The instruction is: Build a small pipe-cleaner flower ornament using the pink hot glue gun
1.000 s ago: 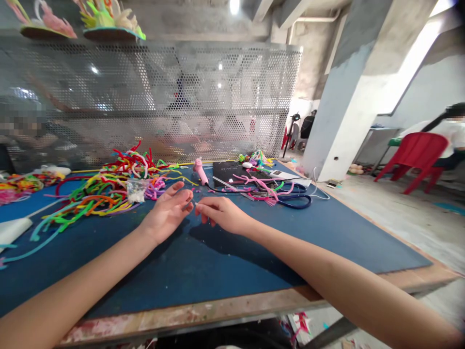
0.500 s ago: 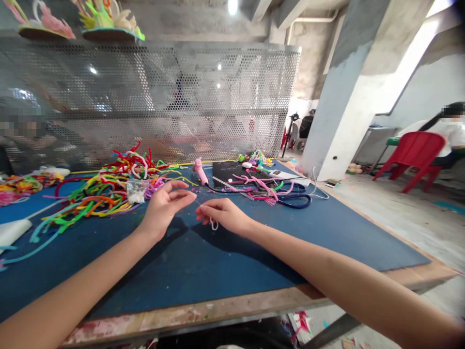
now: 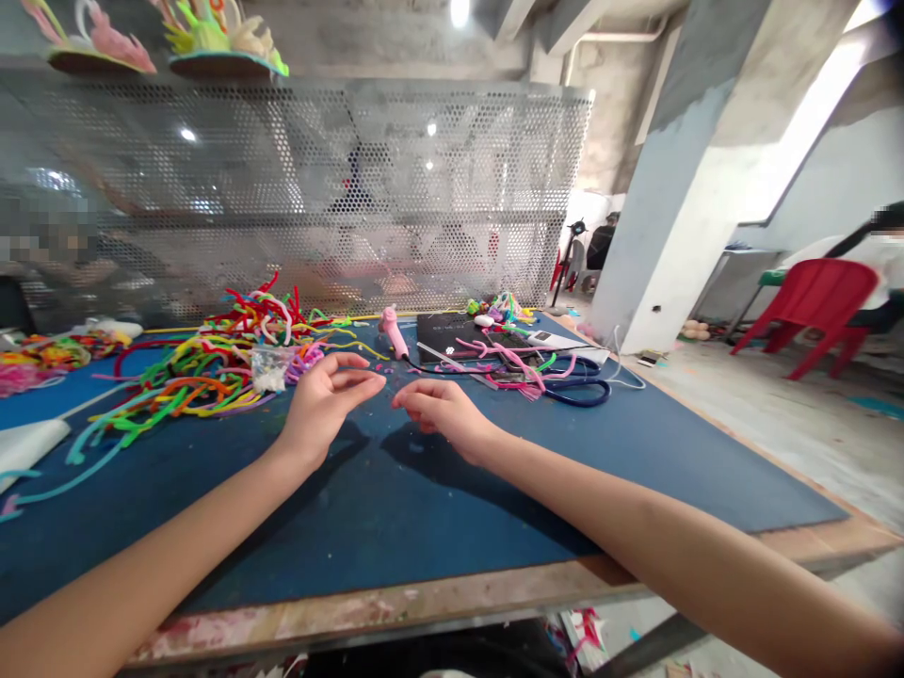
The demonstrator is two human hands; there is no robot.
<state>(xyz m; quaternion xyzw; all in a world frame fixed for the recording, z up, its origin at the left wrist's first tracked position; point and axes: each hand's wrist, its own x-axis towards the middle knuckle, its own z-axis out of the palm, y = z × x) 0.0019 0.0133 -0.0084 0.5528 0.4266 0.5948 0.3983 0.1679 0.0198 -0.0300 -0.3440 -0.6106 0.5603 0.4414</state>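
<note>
Colored pipe cleaners (image 3: 204, 365): tangled heap, left of frame centre, lying on the blue mat (image 3: 459, 527). Red ones at the top of the heap, green/orange/yellow in the middle, light blue ends trailing toward the left edge.

Left hand (image 3: 325, 405): frame centre, just right of the heap. Thumb and index tips close together, other fingers loosely bent. Can't tell if anything is pinched there.

Right hand (image 3: 448, 414): just right of the left one, fingertips facing it across a small gap. Fingers curled in, thumb tucked against them. Contents hidden, can't tell if it grips anything. Shadows of both hands fall on the mat below.

Clear bag (image 3: 269, 379) with white bits sits at the right side of the heap, near the left hand. Pink glue gun (image 3: 394, 334) stands beyond the gap between the hands; dark cable runs right from its base.

Right of it: flat black box (image 3: 432, 328), pink strands (image 3: 487, 347) lying partly over it, then a white device (image 3: 569, 346) with a small screen. Perforated metal panel (image 3: 424, 217) across the back. Red chair (image 3: 819, 292) at right of frame.
</note>
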